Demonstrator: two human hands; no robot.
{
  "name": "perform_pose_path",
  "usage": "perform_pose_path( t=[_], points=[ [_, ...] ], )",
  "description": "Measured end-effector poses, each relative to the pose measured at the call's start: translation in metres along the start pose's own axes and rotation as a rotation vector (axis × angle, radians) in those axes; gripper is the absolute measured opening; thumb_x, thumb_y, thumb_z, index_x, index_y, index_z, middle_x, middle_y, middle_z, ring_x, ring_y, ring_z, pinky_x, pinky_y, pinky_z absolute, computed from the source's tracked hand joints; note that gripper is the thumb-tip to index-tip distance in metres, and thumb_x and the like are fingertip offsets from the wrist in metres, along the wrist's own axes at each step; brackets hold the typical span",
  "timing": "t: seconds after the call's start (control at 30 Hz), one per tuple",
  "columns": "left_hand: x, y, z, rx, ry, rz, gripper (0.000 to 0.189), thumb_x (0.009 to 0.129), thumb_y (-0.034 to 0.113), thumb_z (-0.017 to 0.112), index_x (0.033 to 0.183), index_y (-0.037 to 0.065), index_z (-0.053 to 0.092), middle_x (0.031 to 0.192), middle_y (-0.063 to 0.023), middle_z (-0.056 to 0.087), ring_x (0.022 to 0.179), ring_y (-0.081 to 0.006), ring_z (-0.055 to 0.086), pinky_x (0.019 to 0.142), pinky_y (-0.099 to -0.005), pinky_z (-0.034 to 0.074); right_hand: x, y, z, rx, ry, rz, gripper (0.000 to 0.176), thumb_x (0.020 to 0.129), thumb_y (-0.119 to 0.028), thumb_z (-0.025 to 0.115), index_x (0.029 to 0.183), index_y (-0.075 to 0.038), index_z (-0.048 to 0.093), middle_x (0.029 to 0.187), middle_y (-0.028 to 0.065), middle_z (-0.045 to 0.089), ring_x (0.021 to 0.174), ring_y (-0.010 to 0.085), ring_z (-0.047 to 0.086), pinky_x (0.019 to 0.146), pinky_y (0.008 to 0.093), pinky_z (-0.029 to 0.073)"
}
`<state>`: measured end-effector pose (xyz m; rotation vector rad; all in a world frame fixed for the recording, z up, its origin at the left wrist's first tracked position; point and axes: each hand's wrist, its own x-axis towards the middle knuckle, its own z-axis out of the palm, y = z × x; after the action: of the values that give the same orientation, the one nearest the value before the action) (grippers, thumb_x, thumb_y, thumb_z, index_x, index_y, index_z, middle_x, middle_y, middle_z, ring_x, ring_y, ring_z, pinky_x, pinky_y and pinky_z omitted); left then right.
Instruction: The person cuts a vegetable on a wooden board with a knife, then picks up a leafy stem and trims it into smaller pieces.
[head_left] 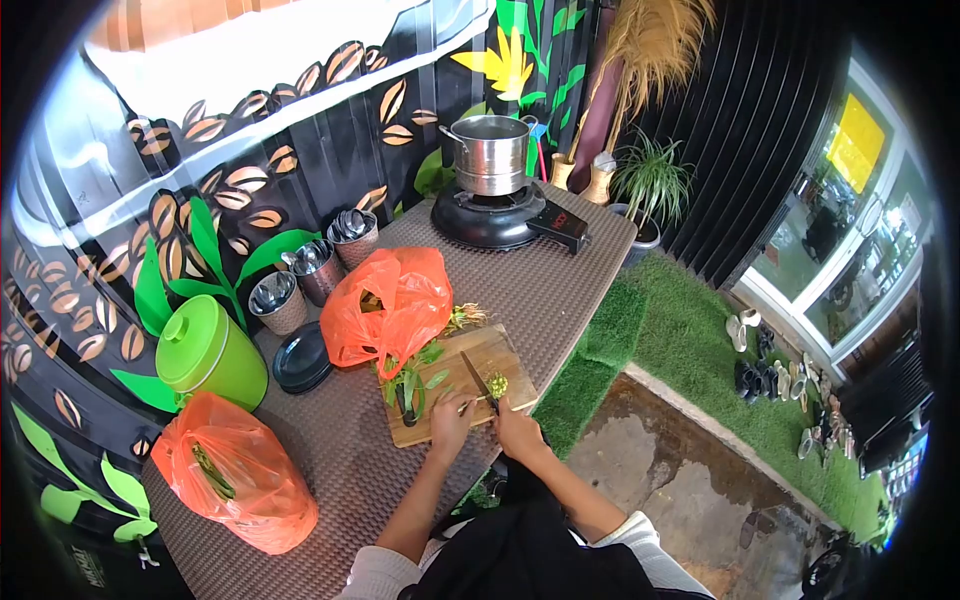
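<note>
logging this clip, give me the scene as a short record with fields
left hand: pressing green stems on the cutting board
right hand: gripping the knife, blade by chopped greens
beside board: orange bag, black plates, green container
far end: steel pot on black stove
</note>
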<state>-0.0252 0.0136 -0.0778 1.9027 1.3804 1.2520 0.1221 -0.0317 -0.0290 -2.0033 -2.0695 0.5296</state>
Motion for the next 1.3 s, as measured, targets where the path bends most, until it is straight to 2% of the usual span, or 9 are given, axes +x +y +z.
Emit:
perform_pose_path(
  t=[0.13,0.2,0.33,0.4,0.6,0.73,0.83,1.13,1.3],
  points=[
    [0.003,0.005,-0.001,0.043,0.01,-0.05,0.01,0.076,0.009,0.067,0.084,0.004,0.069,0.084,-0.0112,0.064,0.085,-0.0305,0.06,0.076,-0.0377,0.047,0.002,0.004,-0.005,-0.052,-0.026,-0.028,0.026,0.088,-0.016,0.051,0.104,0.001,0.039,0.08,0.0242,0.064,0.074,0.04,0.066,0.06,0.0463,0.054],
    [0.004,0.004,0.0,0.061,0.01,-0.043,0.01,0.075,0.01,0.068,0.083,0.004,0.069,0.085,-0.0105,0.064,0.086,-0.0303,0.06,0.076,-0.0377,0.048,0.003,0.008,-0.004,-0.08,-0.008,-0.075,0.023,0.09,-0.018,0.049,0.102,0.0,0.04,0.069,0.0216,0.063,0.067,0.0388,0.065,0.055,0.0477,0.052],
    [0.003,0.003,0.004,0.115,0.04,-0.065,0.011,0.073,0.013,0.069,0.082,0.008,0.07,0.085,-0.0075,0.065,0.086,-0.0282,0.061,0.075,-0.0371,0.049,0.0,0.008,0.002,-0.134,0.043,-0.105,0.021,0.09,-0.016,0.049,0.1,-0.001,0.04,0.066,0.0195,0.063,0.063,0.0366,0.066,0.051,0.0462,0.052],
    [0.004,0.003,0.004,0.163,0.059,-0.041,0.011,0.073,0.014,0.069,0.082,0.009,0.07,0.085,-0.0068,0.066,0.086,-0.0274,0.061,0.074,-0.0367,0.049,-0.004,0.005,0.009,-0.196,0.056,-0.08,0.023,0.083,-0.009,0.051,0.101,-0.001,0.041,0.071,0.0175,0.065,0.065,0.0311,0.068,0.05,0.0391,0.054],
    [0.004,0.003,0.004,0.184,0.113,-0.012,0.011,0.072,0.014,0.07,0.082,0.011,0.072,0.085,-0.0048,0.066,0.085,-0.0255,0.062,0.074,-0.0346,0.049,-0.003,0.006,0.019,-0.228,0.076,-0.036,0.017,0.085,-0.011,0.049,0.098,-0.004,0.04,0.066,0.015,0.065,0.061,0.0301,0.068,0.048,0.0392,0.054],
    [0.002,0.001,0.006,0.143,0.076,-0.04,0.011,0.072,0.015,0.07,0.082,0.011,0.072,0.084,-0.0044,0.065,0.084,-0.0242,0.061,0.072,-0.0341,0.049,0.021,0.01,0.016,-0.172,0.077,-0.08,0.016,0.089,-0.014,0.047,0.1,-0.004,0.04,0.069,0.0171,0.065,0.065,0.0326,0.068,0.052,0.0426,0.054],
    [0.001,-0.003,0.006,0.134,0.076,-0.029,0.011,0.073,0.015,0.07,0.082,0.011,0.072,0.083,-0.0039,0.065,0.083,-0.0234,0.061,0.071,-0.034,0.048,0.033,0.01,-0.003,0.044,-0.069,-0.083,0.02,0.091,-0.016,0.043,0.1,0.001,0.039,0.077,0.0255,0.063,0.073,0.0447,0.063,0.063,0.0523,0.051],
    [0.0,-0.005,0.008,0.178,0.096,-0.027,0.011,0.075,0.017,0.069,0.083,0.01,0.073,0.082,-0.0028,0.064,0.082,-0.0229,0.061,0.07,-0.0338,0.048,0.018,0.0,0.019,-0.059,0.062,-0.062,0.017,0.091,-0.014,0.042,0.1,0.0,0.039,0.071,0.0241,0.063,0.066,0.0401,0.065,0.054,0.0484,0.052],
    [0.001,0.001,0.005,0.157,0.079,-0.021,0.011,0.076,0.017,0.068,0.084,0.01,0.072,0.081,-0.0034,0.064,0.082,-0.0233,0.061,0.069,-0.0343,0.048,0.022,0.004,0.007,-0.045,0.0,-0.096,0.017,0.09,-0.012,0.044,0.101,0.0,0.039,0.068,0.0224,0.063,0.066,0.0393,0.066,0.055,0.0478,0.053]
  ],
)
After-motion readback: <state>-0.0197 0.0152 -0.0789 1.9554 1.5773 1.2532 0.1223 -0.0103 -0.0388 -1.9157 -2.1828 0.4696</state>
